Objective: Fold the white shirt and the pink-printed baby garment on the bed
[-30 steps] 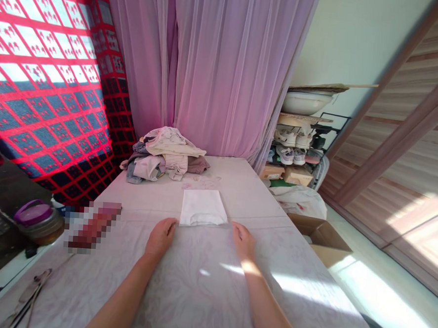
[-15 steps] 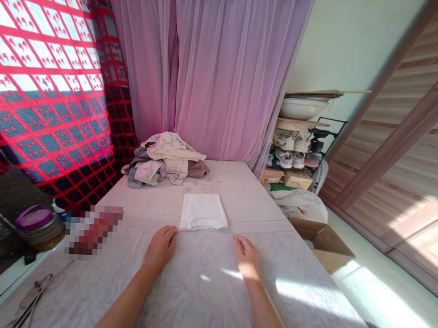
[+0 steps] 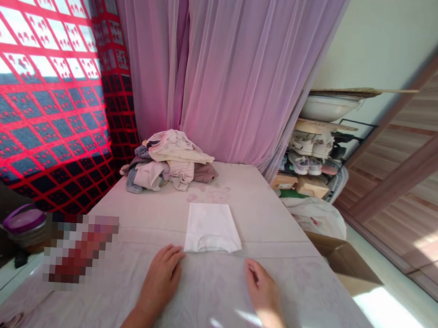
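A white T-shirt [image 3: 212,225], folded into a neat flat rectangle with its neckline towards me, lies on the pale patterned bedspread [image 3: 211,292]. My left hand [image 3: 163,274] rests at the shirt's near left corner, fingers stretched out and holding nothing; whether the fingertips touch the cloth I cannot tell. A little right of the near right corner, my right hand [image 3: 265,288] lies on the bedspread, apart from the shirt. Its fingers are loosely bent, with a gap at the thumb and nothing in them.
A heap of crumpled clothes [image 3: 170,163] sits at the far left of the bed. Purple curtains [image 3: 239,76] hang behind. To the right stand a shoe rack [image 3: 308,164] and an open cardboard box [image 3: 346,266]. A blurred-out red item [image 3: 83,254] lies at the left edge.
The view has shifted, so the shirt and both hands appear lower and somewhat nearer. Both hands stay beside the shirt, which keeps its folded shape.
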`<state>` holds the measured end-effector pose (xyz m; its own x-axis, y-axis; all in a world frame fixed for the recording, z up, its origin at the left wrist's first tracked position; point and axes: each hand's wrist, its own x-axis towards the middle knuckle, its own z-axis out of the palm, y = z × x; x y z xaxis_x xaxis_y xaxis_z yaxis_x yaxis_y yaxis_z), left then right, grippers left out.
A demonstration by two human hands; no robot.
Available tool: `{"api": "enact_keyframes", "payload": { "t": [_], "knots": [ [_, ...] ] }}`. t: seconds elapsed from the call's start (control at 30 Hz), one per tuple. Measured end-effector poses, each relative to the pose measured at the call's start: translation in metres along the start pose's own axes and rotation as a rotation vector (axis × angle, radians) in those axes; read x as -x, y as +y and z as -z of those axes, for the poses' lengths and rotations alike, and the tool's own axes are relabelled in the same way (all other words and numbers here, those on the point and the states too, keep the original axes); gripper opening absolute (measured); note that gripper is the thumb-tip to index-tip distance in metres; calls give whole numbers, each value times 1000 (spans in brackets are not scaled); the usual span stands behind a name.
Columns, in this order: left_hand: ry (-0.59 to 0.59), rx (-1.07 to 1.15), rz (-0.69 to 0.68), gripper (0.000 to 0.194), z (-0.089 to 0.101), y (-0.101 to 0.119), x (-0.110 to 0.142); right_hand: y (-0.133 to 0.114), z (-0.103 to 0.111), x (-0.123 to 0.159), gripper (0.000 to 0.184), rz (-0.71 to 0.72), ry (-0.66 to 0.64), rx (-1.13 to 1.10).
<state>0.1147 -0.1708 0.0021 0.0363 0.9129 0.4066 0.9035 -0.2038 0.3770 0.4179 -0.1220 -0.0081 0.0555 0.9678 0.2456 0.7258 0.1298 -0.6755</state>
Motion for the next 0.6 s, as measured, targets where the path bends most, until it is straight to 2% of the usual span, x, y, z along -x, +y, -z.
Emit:
{"api": "enact_keyframes", "payload": {
  "t": [0.1, 0.17, 0.33, 0.47, 0.6],
  "knots": [
    [-8, -4, 23, 29, 0, 1, 2, -2, 3, -16, 35, -105, -8, -22],
    [-12, -5, 38, 29, 1, 2, 2, -6, 2, -31, 39, -114, 14, -25],
    [-22, 11, 59, 30, 1, 3, 3, -13, -17, -60, 41, 25, 89, 21],
    [-35, 43, 86, 30, 4, 6, -1, -11, -29, -60, 40, 154, 101, 78],
    [-83, 91, 136, 22, 14, 9, -15, -9, -28, -56, 41, 156, 100, 77]
  ]
}}
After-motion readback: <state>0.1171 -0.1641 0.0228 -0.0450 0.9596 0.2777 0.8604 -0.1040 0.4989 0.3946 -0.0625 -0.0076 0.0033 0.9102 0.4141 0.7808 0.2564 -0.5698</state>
